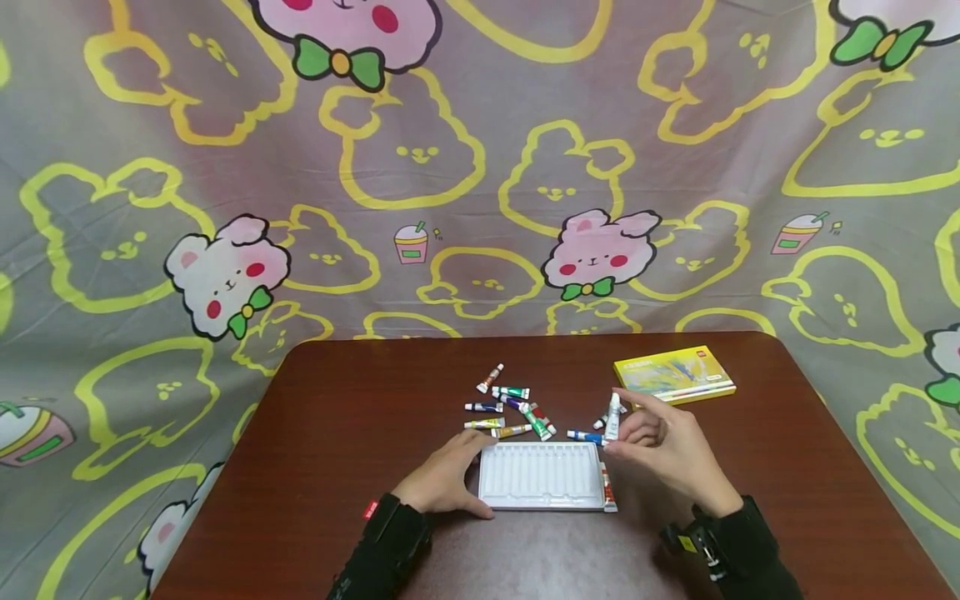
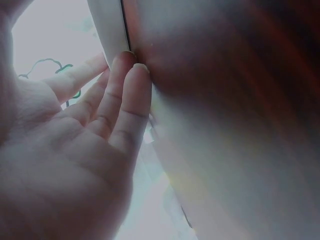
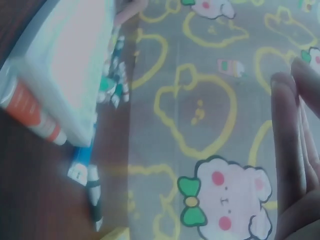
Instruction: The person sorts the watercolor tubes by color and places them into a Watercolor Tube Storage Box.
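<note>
A white plastic tray (image 1: 542,477) with ridged slots lies near the middle of the table. My left hand (image 1: 444,477) holds its left side, thumb at the near corner and fingers at the far one; in the left wrist view the fingers (image 2: 135,95) press along the edge. My right hand (image 1: 678,454), above the tray's right end, pinches a white paint tube (image 1: 612,421) upright between thumb and index finger. The right wrist view leaves that tube hidden. Against the tray's right side lies an orange-red paint tube (image 3: 31,111). Behind that corner is a blue paint tube (image 1: 583,436).
Several paint tubes lie scattered behind the tray, among them a green one (image 1: 536,423), a yellow one (image 1: 484,423) and a brown one (image 1: 491,377). At the back right is a yellow box (image 1: 671,373). A patterned cloth (image 1: 480,175) hangs behind the brown table (image 1: 337,433).
</note>
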Available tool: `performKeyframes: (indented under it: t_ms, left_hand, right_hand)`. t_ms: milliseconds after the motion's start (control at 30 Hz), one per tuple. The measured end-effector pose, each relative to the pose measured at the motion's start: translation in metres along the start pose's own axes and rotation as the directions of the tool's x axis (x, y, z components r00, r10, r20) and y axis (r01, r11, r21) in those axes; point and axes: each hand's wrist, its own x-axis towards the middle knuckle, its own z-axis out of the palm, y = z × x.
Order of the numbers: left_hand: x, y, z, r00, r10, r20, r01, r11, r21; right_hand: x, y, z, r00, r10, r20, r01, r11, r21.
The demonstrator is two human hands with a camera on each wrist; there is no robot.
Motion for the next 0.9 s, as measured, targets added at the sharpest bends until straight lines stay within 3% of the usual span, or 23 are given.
performKeyframes:
  t_ms: [200,367,667,900]
  left_hand:
    - [0.001,0.0,0.0,1.0,-0.001,-0.003,0.001,1.0,-0.001]
    - [0.001,0.001,0.001,1.0,-0.002,-0.007,0.002,1.0,0.003]
    - [0.002,0.0,0.001,1.0,-0.007,0.006,0.007,1.0,-0.011]
    - [0.002,0.0,0.0,1.0,0.008,-0.001,-0.008,1.0,0.002]
  right_hand:
    - [0.0,-0.01,0.0,1.0,0.009,-0.012,-0.009,1.0,-0.026]
    - [0.001,-0.009,0.002,1.0,-0.003,-0.025,0.001,0.995,-0.099]
    - [0.002,-0.009,0.006,1.0,-0.011,-0.013,0.009,0.991,-0.13]
    - [0.013,-0.009,0.036,0.997,-0.056,0.053,0.062,0.991,-0.119]
